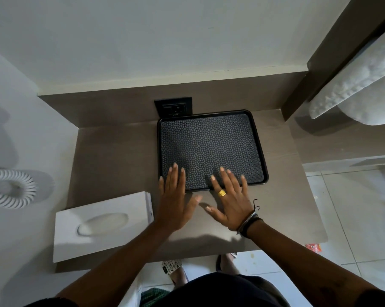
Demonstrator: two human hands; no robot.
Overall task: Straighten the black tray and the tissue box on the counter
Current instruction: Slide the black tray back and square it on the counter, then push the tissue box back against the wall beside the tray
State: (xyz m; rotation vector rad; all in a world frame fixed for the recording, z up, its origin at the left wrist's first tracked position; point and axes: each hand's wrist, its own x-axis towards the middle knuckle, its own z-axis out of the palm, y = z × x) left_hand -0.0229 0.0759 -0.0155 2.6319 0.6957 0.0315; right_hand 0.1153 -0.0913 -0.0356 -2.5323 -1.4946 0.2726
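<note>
While both hands, left hand and right hand, are laid flat with fingers spread on the black tray, the skewed tissue box is left just beside the left hand.

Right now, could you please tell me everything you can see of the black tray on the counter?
The black tray is a shallow rectangle with rounded corners, a raised glossy rim and a woven-pattern floor, plastic by its look. It is empty and lies flat on the counter, its far edge close under the wall socket. The fingers of the left hand and right hand lie spread over its near edge.
</note>
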